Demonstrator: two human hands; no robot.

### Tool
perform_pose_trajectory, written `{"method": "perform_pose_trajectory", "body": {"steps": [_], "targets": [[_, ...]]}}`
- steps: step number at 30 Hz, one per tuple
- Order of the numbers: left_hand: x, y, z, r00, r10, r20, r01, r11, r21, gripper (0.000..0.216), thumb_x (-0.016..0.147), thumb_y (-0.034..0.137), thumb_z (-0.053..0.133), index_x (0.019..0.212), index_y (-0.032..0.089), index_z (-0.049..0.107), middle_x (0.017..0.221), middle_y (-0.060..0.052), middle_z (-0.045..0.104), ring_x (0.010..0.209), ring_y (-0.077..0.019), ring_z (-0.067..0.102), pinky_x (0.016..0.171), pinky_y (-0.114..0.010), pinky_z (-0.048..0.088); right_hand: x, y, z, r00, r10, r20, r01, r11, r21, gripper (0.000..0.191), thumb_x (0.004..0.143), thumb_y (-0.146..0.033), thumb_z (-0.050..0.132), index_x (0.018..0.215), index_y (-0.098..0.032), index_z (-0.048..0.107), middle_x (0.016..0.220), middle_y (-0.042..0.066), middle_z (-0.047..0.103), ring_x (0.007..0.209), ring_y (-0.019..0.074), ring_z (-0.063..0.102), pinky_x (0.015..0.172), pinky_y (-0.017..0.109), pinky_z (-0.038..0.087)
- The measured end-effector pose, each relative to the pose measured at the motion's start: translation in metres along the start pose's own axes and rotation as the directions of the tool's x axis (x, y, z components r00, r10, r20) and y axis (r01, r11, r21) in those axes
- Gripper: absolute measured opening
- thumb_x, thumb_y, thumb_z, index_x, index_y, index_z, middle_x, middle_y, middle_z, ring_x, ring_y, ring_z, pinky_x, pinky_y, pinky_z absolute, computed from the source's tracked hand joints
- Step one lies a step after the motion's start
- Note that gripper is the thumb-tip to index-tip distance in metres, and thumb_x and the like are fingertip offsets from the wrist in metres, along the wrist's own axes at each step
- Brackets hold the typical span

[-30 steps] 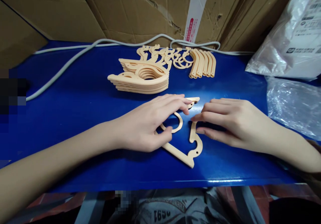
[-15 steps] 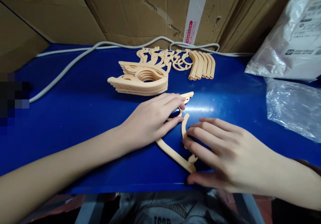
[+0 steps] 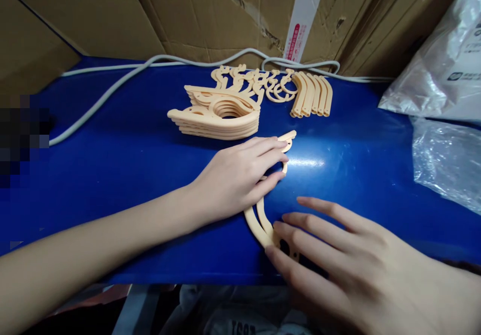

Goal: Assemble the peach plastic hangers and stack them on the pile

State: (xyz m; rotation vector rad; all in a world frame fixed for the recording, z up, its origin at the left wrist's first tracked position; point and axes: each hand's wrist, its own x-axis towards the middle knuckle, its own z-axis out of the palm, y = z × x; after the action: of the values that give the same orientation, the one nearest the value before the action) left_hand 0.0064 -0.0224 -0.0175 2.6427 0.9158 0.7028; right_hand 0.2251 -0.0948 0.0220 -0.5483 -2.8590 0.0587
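Our right hand (image 3: 349, 262), lower right of the frame, has its outer fingers spread, thumb and forefinger pinching the hanger (image 3: 257, 229) at lower centre, near the worktop (image 3: 150, 255) edge. Our left hand (image 3: 233, 177) covers the hanger's middle; we cannot tell its grip. Blue surface stretches right to plastic (image 3: 447, 159); stacked hangers (image 3: 220, 130) sit upper centre, before cardboard (image 3: 210, 19).
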Motion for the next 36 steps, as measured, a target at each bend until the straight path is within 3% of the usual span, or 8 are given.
{"method": "perform_pose_trajectory", "body": {"steps": [7,12,16,19,23,27,33,36], "targets": [[-0.003,-0.003,0.0,0.998,0.029,0.054,-0.03,0.999,0.019,0.04,0.109,0.031,0.045,0.134,0.007,0.065,0.158,-0.016,0.052,0.153,-0.0278,0.043,0.126,-0.041,0.039,0.0,0.021,-0.001,0.996,-0.058,0.071,0.051,0.994,0.097,0.035,0.101,-0.023,0.047,0.128,-0.014,0.068,0.118,0.009,0.076,0.109,0.025,0.067,0.109,0.044,0.042],[-0.003,-0.008,0.0,0.986,0.049,0.158,-0.053,0.998,0.02,0.05,0.111,0.036,0.039,0.15,0.007,0.053,0.166,-0.014,0.04,0.159,-0.027,0.03,0.131,-0.043,0.029,0.0,0.053,-0.001,0.999,0.0,0.048,-0.001,1.0,0.018,0.028,0.098,-0.016,0.05,0.121,-0.015,0.067,0.106,0.01,0.076,0.105,0.0277,0.066,0.094,0.046,0.05],[-0.002,-0.008,0.0,0.968,0.059,0.245,-0.068,0.997,0.028,0.063,0.111,0.047,0.039,0.157,0.004,0.041,0.17,-0.016,0.028,0.162,-0.028,0.02,0.133,-0.045,0.021,-0.002,0.071,0.0,0.995,0.094,0.022,-0.096,0.989,0.114,0.017,0.1,-0.017,0.05,0.107,-0.018,0.066,0.098,0.01,0.072,0.092,0.0229,0.066,0.081,0.038,0.053],[-0.002,-0.006,0.001,0.957,0.057,0.286,-0.073,0.996,0.046,0.074,0.108,0.052,0.046,0.162,0.003,0.031,0.172,-0.017,0.019,0.163,-0.0284,0.013,0.134,-0.046,0.016,-0.003,0.077,0.001,0.987,0.161,-0.01,-0.154,0.959,0.237,0.012,0.1,-0.015,0.053,0.108,-0.019,0.061,0.105,0.011,0.069,0.096,0.0197,0.068,0.081,0.032,0.056],[-0.002,-0.005,0.004,0.957,0.046,0.286,-0.061,0.997,0.043,0.071,0.108,0.044,0.046,0.164,0.005,0.024,0.174,-0.017,0.011,0.163,-0.0277,0.009,0.134,-0.047,0.015,-0.004,0.081,0.002,0.978,0.2,-0.063,-0.178,0.95,0.255,0.012,0.1,-0.017,0.055,0.11,-0.02,0.06,0.112,0.011,0.068,0.103,0.0205,0.07,0.085,0.032,0.059],[-0.001,-0.006,0.006,0.963,0.035,0.268,-0.047,0.998,0.04,0.067,0.109,0.038,0.043,0.164,0.003,0.024,0.174,-0.017,0.012,0.163,-0.0281,0.008,0.134,-0.047,0.016,-0.005,0.087,0.001,0.961,0.267,-0.071,-0.252,0.952,0.176,0.02,0.099,-0.026,0.06,0.118,-0.021,0.062,0.114,0.012,0.07,0.107,0.0255,0.07,0.088,0.04,0.06],[0.002,-0.004,0.005,0.954,0.038,0.297,-0.062,0.995,0.072,0.061,0.111,0.038,0.039,0.162,0.005,0.032,0.172,-0.015,0.023,0.163,-0.0291,0.011,0.134,-0.048,0.015,-0.008,0.105,0.004,0.948,0.316,-0.037,-0.311,0.945,0.097,0.052,0.098,-0.047,0.064,0.139,-0.016,0.058,0.142,0.02,0.064,0.131,0.0322,0.062,0.106,0.052,0.053],[0.002,-0.002,0.004,0.958,0.054,0.283,-0.083,0.992,0.091,0.058,0.111,0.038,0.04,0.16,0.006,0.038,0.171,-0.017,0.025,0.163,-0.0307,0.013,0.134,-0.05,0.017,-0.008,0.11,0.005,0.944,0.329,0.007,-0.328,0.938,0.112,0.056,0.101,-0.05,0.057,0.146,-0.017,0.054,0.152,0.02,0.058,0.139,0.0324,0.056,0.111,0.056,0.049]]}}
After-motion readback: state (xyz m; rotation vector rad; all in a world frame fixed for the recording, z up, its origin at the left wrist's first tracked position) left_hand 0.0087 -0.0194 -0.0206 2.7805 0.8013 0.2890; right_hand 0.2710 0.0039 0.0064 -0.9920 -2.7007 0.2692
